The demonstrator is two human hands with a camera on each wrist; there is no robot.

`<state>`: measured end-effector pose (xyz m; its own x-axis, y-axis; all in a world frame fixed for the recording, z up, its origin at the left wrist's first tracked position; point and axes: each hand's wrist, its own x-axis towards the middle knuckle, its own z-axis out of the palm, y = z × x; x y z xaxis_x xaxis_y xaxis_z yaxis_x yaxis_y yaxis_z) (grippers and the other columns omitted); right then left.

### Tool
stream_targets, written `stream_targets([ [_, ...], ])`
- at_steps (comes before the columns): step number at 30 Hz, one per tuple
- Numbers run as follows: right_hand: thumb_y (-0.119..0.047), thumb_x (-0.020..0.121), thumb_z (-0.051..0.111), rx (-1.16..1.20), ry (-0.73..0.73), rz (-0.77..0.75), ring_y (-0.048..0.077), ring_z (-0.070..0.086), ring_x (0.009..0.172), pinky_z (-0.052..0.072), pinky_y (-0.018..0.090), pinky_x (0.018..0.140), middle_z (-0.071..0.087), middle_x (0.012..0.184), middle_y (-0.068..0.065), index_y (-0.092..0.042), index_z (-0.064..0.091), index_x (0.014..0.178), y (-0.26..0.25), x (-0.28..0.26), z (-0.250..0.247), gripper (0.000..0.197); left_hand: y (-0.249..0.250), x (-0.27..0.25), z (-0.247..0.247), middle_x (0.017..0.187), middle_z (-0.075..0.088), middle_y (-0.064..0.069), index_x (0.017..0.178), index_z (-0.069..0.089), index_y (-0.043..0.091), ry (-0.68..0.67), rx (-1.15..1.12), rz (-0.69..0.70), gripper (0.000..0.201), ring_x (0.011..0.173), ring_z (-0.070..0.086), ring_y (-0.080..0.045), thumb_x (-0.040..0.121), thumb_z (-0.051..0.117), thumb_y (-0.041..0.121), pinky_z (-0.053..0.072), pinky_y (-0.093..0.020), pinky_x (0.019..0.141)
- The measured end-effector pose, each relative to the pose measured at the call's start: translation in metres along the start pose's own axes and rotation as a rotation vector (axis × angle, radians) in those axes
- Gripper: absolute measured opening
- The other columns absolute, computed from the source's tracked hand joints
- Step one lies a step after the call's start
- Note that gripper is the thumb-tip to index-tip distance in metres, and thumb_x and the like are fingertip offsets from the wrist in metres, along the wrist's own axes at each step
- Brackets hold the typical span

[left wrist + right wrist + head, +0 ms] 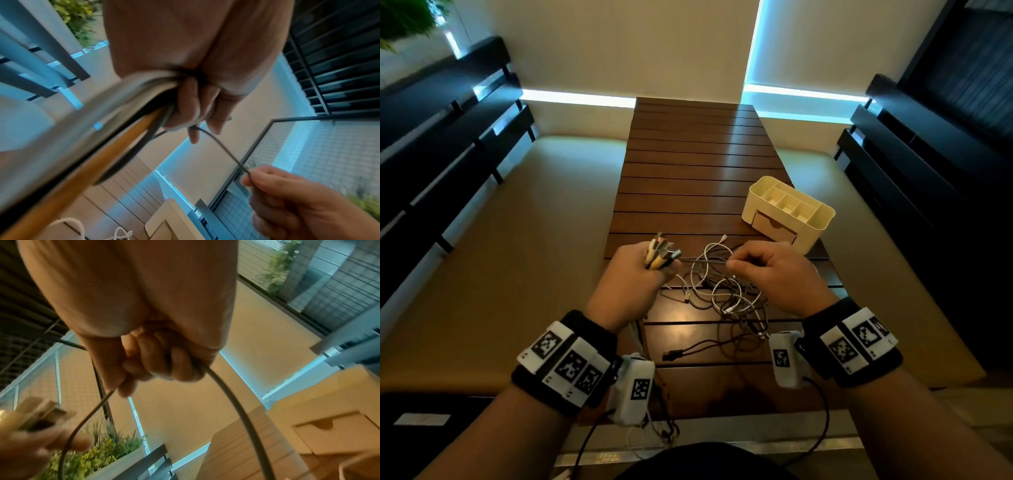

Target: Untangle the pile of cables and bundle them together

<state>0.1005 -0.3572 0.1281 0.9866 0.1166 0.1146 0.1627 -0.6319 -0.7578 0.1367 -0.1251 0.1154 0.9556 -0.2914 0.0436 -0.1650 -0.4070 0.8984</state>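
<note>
Holding gathered plug ends, pinching one dark strand

Left hand (635,274) is clenched round a bunch of cable ends (661,253), plugs sticking up out of the fist: yellowish, pale and metal-tipped connectors, exact types too small to tell. In the left wrist view the gathered cords (131,104) run back from the fist as a thick, blurred sheaf of grey, black and orange strands.

Right hand (777,270) has fingers curled, thumb and forefinger pinching a thin dark cable (222,146) that stretches across from the left fist. In the right wrist view the same cable (236,402) leaves the underside of the curled fingers and loops down.

Both hands are raised above the wooden slatted bench (688,164). Below and between them lies the tangled pile of cables (726,294) on the bench top, white and dark cords looped through each other (still knotted). A black USB plug (673,354) trails from the pile toward the near edge.

Cream desk organiser (787,212) stands on the bench beyond the right hand, open compartments on top, small drawer in its front. Marker-tagged wristbands (565,363) on both wrists.
</note>
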Motion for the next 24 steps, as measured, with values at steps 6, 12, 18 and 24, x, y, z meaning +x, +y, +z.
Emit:
stream_targets([
  [6, -0.024, 0.094, 0.063, -0.065, -0.086, -0.069, 0.005, 0.063, 0.076, 0.051, 0.017, 0.068, 0.068, 0.084, -0.01, -0.026, 0.07, 0.094, -0.015, 0.005, 0.006, 0.007, 0.02, -0.009, 0.02, 0.068, 0.059, 0.003, 0.08, 0.063, 0.021, -0.164, 0.069, 0.132, 0.014, 0.055, 0.047, -0.005, 0.092, 0.067, 0.027, 0.04, -0.02, 0.054],
  [12, -0.024, 0.094, 0.064, 0.064, -0.02, -0.041, 0.002, 0.062, 0.072, 0.048, 0.013, 0.066, 0.069, 0.081, -0.008, -0.024, 0.071, 0.091, -0.006, 0.0, 0.001, 0.008, 0.017, -0.007, -0.001, 0.05, 0.051, 0.01, 0.069, 0.056, 0.02, -0.066, -0.077, 0.041, 0.026, 0.044, 0.041, -0.003, 0.094, 0.064, 0.024, 0.038, -0.026, 0.05],
  [18, -0.022, 0.093, 0.065, 0.133, 0.073, 0.046, 0.014, 0.066, 0.083, 0.055, 0.027, 0.076, 0.072, 0.087, -0.001, -0.022, 0.073, 0.089, 0.005, -0.002, -0.001, 0.009, 0.008, -0.002, -0.01, 0.052, 0.046, 0.009, 0.069, 0.055, 0.014, 0.004, 0.025, 0.013, 0.028, 0.044, 0.038, -0.003, 0.092, 0.067, 0.021, 0.034, -0.022, 0.051],
  [24, -0.024, 0.094, 0.064, -0.107, -0.138, -0.033, 0.002, 0.064, 0.078, 0.05, 0.015, 0.07, 0.068, 0.084, -0.01, -0.025, 0.07, 0.093, -0.015, 0.004, 0.001, 0.007, 0.019, -0.004, 0.01, 0.07, 0.062, -0.001, 0.078, 0.063, 0.019, -0.161, 0.132, 0.124, 0.016, 0.057, 0.051, -0.011, 0.09, 0.069, 0.027, 0.039, -0.019, 0.054],
])
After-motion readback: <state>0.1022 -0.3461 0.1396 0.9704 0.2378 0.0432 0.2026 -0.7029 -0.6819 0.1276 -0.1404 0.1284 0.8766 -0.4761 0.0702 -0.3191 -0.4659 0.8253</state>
